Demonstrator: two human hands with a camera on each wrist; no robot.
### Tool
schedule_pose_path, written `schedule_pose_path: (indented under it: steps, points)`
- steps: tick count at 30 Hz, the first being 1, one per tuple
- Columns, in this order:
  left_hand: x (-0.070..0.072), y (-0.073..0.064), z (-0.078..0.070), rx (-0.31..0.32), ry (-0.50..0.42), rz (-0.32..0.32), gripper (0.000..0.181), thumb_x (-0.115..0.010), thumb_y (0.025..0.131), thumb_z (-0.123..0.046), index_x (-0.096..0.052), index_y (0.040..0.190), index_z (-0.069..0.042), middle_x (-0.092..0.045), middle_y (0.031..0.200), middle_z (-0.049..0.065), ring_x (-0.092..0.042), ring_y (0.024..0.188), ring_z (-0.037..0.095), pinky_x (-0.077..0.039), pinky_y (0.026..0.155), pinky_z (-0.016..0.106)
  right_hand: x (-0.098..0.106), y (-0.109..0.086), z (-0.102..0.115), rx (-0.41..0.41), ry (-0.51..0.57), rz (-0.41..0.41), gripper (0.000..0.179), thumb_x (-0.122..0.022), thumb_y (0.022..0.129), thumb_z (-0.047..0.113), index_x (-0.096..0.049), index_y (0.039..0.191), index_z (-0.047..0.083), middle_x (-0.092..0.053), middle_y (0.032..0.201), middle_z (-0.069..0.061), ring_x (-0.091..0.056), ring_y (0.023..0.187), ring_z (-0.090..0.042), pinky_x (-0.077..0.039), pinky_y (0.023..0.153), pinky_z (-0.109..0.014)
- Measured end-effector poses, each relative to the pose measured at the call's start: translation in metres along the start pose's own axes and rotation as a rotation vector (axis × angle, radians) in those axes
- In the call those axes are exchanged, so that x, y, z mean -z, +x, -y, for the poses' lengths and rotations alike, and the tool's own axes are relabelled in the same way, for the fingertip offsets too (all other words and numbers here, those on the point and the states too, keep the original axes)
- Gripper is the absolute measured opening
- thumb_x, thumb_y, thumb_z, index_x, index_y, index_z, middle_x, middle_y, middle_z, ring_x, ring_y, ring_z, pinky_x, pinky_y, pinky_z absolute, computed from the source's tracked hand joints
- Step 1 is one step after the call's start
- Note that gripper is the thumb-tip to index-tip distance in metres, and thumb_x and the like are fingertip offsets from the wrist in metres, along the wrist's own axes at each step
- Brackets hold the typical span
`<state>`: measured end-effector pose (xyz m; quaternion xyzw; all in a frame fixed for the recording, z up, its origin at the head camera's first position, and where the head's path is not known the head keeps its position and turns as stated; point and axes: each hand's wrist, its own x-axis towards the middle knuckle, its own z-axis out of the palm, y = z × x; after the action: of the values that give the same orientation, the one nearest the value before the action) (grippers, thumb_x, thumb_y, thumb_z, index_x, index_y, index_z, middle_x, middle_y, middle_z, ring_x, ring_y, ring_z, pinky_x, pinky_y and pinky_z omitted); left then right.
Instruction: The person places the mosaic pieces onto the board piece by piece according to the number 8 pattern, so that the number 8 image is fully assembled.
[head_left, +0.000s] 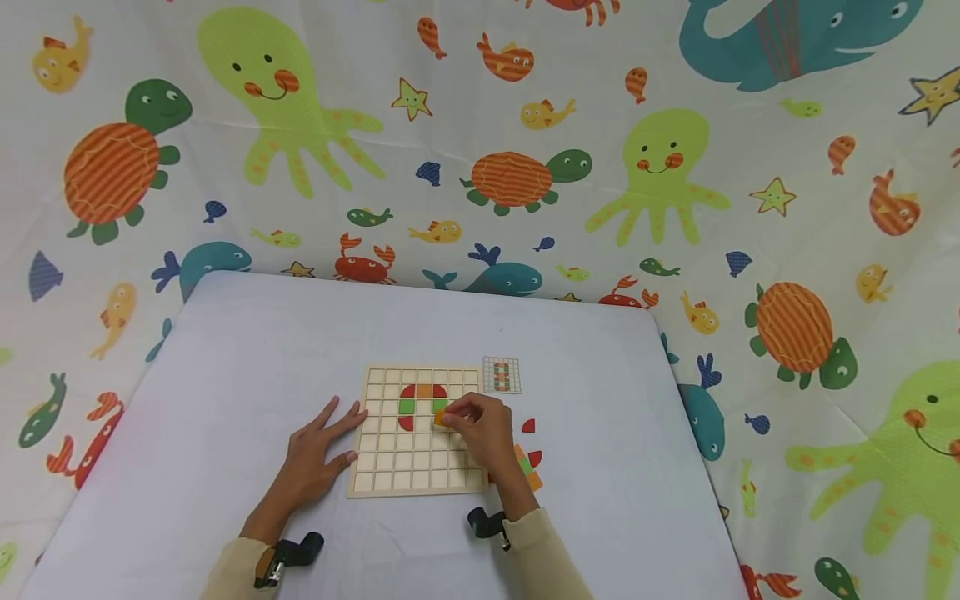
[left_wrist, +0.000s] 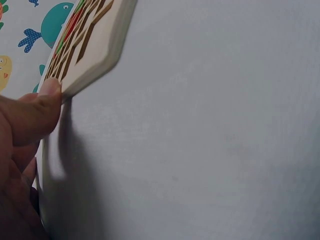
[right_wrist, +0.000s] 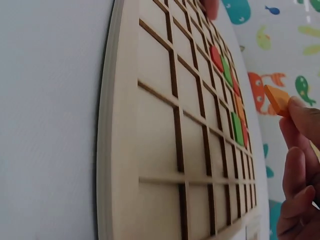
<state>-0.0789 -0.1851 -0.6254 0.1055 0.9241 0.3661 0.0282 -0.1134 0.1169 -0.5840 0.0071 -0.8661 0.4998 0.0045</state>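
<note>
A wooden grid board lies on the white table. My left hand is at its left edge with fingers spread and fairly straight; in the left wrist view the thumb touches the board's side. Between thumb and fingertips my right hand pinches an orange square tile, held up over the grid. Set in the cells are an orange tile between two red rounded pieces, two green squares below them, and a red rounded piece under the left green one.
A small pattern card lies by the board's upper right corner. Several loose red, green and orange pieces lie right of the board, partly behind the right forearm, among them a red quarter piece. A sea-animal curtain hangs behind the table.
</note>
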Motion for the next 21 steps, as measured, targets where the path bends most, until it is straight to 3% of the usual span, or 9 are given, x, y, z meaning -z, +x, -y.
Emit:
schedule_pose_path:
  steps: [10,21]
  points:
    - [0.000,0.000,-0.001,-0.002,0.006,-0.008,0.074,-0.081,0.089,-0.007,-0.054,0.157,-0.018,-0.046,0.166,0.013,-0.024,0.161,0.046,-0.022,0.115,0.072,-0.031,0.008,0.005,-0.087,-0.138,0.025,0.008,-0.090,0.086,0.025,-0.081,0.085,0.025,-0.070,0.072,0.012,-0.056,0.065,-0.002,-0.043,0.059,-0.022]
    - [0.000,0.000,-0.002,0.004,-0.009,-0.011,0.074,-0.082,0.088,-0.006,-0.055,0.156,-0.016,-0.047,0.165,0.014,-0.024,0.161,0.048,-0.022,0.116,0.073,-0.044,0.010,0.006,-0.112,-0.214,0.009,0.013,-0.088,0.088,0.024,-0.077,0.081,0.025,-0.068,0.069,0.013,-0.057,0.065,-0.002,-0.042,0.059,-0.025]
